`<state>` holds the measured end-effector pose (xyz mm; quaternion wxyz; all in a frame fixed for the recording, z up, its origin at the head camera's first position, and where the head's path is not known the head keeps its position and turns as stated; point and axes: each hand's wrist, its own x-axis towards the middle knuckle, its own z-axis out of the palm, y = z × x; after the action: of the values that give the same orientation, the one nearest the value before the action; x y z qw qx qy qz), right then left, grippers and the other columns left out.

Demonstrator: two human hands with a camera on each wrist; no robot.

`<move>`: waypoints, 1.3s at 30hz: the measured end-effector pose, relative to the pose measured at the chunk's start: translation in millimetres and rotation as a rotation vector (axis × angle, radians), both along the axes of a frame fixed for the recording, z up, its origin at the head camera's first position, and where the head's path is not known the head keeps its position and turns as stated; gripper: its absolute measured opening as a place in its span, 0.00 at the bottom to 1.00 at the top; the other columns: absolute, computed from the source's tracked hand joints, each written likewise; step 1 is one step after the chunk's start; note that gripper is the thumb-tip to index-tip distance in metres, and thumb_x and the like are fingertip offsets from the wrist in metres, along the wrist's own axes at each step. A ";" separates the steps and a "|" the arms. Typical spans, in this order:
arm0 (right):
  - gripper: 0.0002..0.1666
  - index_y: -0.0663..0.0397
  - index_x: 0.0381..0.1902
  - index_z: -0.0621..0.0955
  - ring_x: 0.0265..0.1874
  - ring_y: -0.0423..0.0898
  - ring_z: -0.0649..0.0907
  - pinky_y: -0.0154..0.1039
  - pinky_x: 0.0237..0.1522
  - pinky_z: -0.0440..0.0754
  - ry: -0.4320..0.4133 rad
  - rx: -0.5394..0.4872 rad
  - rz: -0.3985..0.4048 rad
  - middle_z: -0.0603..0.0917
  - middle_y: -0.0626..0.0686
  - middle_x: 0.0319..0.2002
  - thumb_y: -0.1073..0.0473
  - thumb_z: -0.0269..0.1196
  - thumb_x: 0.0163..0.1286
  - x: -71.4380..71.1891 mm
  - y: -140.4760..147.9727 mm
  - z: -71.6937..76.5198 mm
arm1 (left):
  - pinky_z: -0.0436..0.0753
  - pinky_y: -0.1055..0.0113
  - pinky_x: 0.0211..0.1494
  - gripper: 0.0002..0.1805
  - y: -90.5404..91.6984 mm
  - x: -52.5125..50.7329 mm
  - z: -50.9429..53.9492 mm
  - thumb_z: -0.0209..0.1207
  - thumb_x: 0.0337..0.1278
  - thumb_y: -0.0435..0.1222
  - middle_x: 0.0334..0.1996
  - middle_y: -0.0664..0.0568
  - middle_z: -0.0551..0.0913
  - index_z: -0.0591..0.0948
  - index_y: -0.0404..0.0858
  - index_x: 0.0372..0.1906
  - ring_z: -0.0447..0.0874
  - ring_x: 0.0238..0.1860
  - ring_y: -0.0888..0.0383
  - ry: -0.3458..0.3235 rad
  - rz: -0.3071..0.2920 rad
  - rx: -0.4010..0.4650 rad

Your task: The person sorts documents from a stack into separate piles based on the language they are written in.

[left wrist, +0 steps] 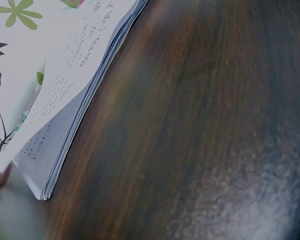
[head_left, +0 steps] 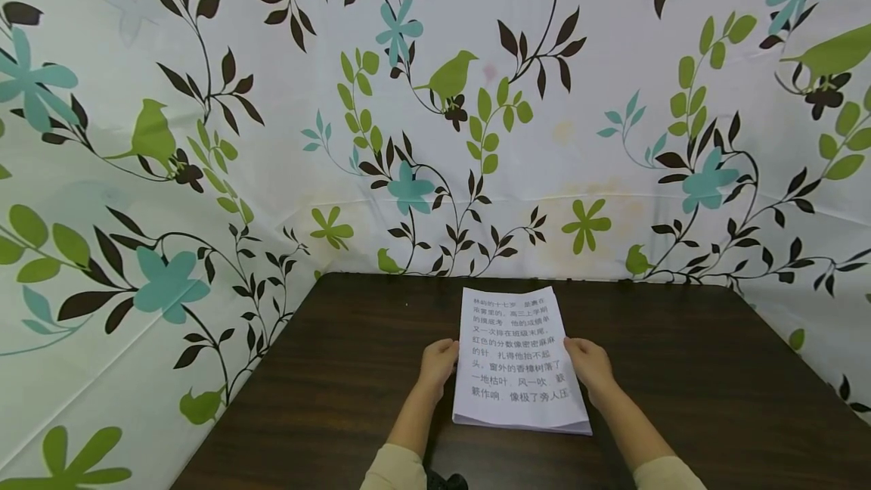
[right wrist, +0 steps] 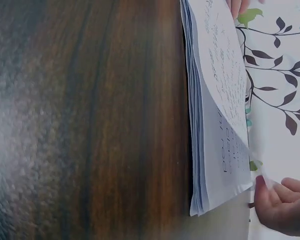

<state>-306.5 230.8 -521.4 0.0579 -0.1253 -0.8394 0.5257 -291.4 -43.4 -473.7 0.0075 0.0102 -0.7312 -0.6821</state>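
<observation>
Your left grip (head_left: 439, 363) and right grip (head_left: 590, 367) pinch opposite edges of the top sheet (head_left: 517, 361), lengthwise up-frame between them.

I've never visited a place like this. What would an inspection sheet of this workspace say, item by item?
Surface: dark brown wood-grain table.
Job's things: stack of white paper sheets printed with black Chinese characters; the wrist views show its top sheet partly lifted.
Clutter: small black object at the head view's bottom edge, too cut off to identify.
Grippers: bare left hand and bare right hand grip paper at opposite sides.
Cables: nothing seen.
Surroundings: white backdrop printed with green birds, teal flowers, dark leaves.
</observation>
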 end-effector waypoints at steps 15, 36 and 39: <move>0.19 0.80 0.38 0.71 0.19 0.42 0.75 0.36 0.20 0.75 -0.083 -0.266 -0.035 0.76 0.57 0.24 0.64 0.54 0.58 59.9 -23.8 64.2 | 0.78 0.66 0.21 0.08 2.7 9.7 -4.7 0.59 0.41 0.27 0.20 0.45 0.77 0.77 0.23 0.28 0.76 0.18 0.58 -0.102 0.072 -0.081; 0.17 0.81 0.37 0.71 0.21 0.45 0.75 0.30 0.18 0.70 -0.124 -0.188 -0.038 0.76 0.60 0.26 0.66 0.52 0.59 61.2 -24.0 62.3 | 0.73 0.67 0.19 0.07 4.3 13.1 -4.2 0.60 0.42 0.30 0.19 0.47 0.75 0.78 0.27 0.23 0.73 0.20 0.55 -0.071 0.154 -0.329; 0.17 0.81 0.38 0.71 0.23 0.47 0.75 0.32 0.19 0.71 -0.131 -0.172 -0.048 0.75 0.61 0.27 0.65 0.52 0.59 59.2 -23.9 60.0 | 0.75 0.65 0.21 0.08 3.4 12.0 -3.9 0.61 0.41 0.30 0.20 0.46 0.76 0.78 0.27 0.23 0.74 0.21 0.54 -0.075 0.166 -0.319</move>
<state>-247.3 207.0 -461.4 0.0046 -0.1839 -0.7899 0.5850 -279.3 -40.0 -477.6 0.0378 0.0946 -0.8265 -0.5536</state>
